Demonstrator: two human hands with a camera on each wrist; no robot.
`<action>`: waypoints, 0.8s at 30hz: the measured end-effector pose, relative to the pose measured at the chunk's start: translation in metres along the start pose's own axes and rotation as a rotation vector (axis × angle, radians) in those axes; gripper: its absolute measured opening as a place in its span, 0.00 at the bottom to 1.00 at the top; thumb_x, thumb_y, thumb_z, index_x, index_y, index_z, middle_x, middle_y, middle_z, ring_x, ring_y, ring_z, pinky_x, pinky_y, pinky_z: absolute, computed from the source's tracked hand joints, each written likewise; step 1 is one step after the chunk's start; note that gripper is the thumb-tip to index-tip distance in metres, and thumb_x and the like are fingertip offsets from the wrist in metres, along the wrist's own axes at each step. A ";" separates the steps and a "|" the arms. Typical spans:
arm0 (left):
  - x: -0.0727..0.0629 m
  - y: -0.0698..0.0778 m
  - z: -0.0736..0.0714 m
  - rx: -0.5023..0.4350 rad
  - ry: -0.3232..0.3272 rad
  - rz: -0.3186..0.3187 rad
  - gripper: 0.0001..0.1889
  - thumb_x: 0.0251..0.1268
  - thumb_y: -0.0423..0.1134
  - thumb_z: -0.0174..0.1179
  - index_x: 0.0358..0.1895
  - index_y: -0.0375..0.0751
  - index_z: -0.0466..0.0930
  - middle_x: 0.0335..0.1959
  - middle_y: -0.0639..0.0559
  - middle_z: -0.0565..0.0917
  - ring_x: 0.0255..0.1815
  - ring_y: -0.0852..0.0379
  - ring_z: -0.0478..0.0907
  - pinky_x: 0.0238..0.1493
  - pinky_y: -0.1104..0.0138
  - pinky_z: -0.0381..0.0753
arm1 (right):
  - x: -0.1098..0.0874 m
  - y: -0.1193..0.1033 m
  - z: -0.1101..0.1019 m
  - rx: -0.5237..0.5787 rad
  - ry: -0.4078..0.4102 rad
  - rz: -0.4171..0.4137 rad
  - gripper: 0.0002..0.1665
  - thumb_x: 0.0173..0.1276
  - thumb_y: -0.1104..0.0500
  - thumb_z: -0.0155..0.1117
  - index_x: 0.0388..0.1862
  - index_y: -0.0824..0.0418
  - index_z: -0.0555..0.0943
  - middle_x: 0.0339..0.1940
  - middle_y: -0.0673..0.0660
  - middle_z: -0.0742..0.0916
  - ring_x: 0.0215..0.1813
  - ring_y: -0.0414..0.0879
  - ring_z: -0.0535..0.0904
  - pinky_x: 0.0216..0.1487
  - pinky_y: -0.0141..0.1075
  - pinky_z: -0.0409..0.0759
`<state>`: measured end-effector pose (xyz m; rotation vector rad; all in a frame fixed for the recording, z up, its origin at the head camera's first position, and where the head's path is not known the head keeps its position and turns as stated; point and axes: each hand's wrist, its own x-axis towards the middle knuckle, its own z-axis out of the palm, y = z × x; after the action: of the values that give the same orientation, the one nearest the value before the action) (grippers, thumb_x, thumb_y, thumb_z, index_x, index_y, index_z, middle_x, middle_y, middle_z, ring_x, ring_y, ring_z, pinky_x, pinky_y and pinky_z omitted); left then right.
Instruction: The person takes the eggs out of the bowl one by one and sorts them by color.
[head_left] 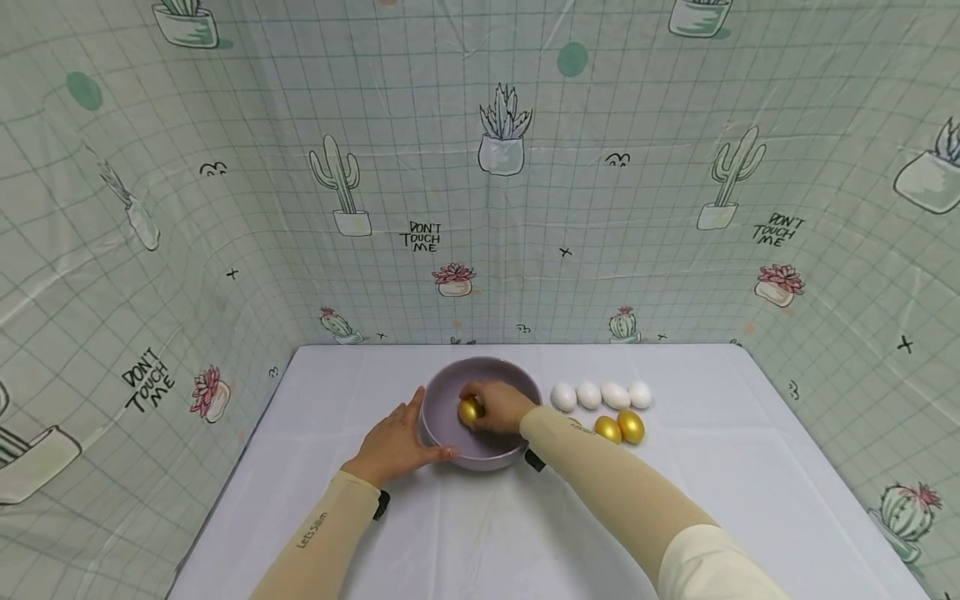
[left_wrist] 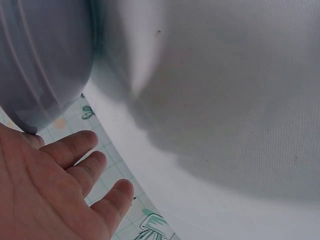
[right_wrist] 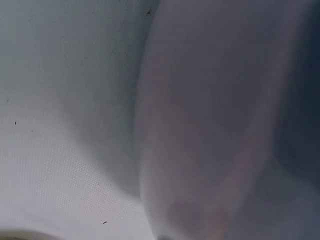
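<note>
A mauve bowl stands on the white table. Inside it, my right hand grips a golden egg low over the bowl's floor. My left hand is spread against the bowl's left side, its thumb at the near rim. Seen from the left wrist, the left hand's fingers are loosely extended, and one fingertip meets the bowl. The right wrist view holds only a blurred close-up of the bowl's outer wall; neither the right hand's fingers nor the egg can be made out there.
Right of the bowl, several white eggs lie in a row. In front of them are golden eggs, one partly hidden by the right forearm. A cactus-print cloth hangs behind the white table and along both sides.
</note>
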<state>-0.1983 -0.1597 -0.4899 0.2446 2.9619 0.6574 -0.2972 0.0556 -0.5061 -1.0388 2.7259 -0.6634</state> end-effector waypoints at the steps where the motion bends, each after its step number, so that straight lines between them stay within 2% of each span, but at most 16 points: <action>1: 0.000 0.000 0.000 0.000 0.001 0.000 0.67 0.46 0.78 0.63 0.80 0.36 0.44 0.74 0.31 0.62 0.74 0.34 0.60 0.69 0.44 0.62 | 0.000 0.000 0.000 0.006 -0.002 0.005 0.30 0.58 0.60 0.76 0.60 0.59 0.80 0.54 0.53 0.85 0.52 0.44 0.80 0.61 0.39 0.74; 8: 0.001 -0.002 0.002 0.001 0.003 0.002 0.68 0.46 0.78 0.63 0.81 0.36 0.44 0.73 0.31 0.63 0.73 0.34 0.60 0.68 0.43 0.63 | 0.000 -0.001 0.000 0.007 -0.003 0.011 0.30 0.57 0.60 0.77 0.59 0.59 0.80 0.51 0.53 0.85 0.49 0.43 0.79 0.59 0.39 0.76; 16: 0.001 -0.001 0.001 0.000 -0.007 -0.006 0.67 0.47 0.78 0.63 0.81 0.37 0.43 0.74 0.31 0.62 0.74 0.34 0.59 0.68 0.43 0.62 | -0.002 -0.005 0.000 -0.013 -0.011 0.022 0.33 0.58 0.58 0.77 0.63 0.61 0.78 0.56 0.55 0.84 0.56 0.45 0.79 0.64 0.39 0.72; 24: 0.000 -0.001 0.000 -0.006 -0.005 0.005 0.67 0.47 0.78 0.63 0.81 0.37 0.44 0.74 0.33 0.62 0.74 0.34 0.59 0.68 0.43 0.62 | -0.002 -0.006 -0.001 -0.018 -0.001 0.013 0.32 0.58 0.57 0.76 0.62 0.62 0.79 0.55 0.54 0.85 0.56 0.45 0.79 0.64 0.39 0.72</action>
<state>-0.1985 -0.1605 -0.4904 0.2521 2.9554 0.6655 -0.2923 0.0533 -0.5022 -1.0234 2.7403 -0.6373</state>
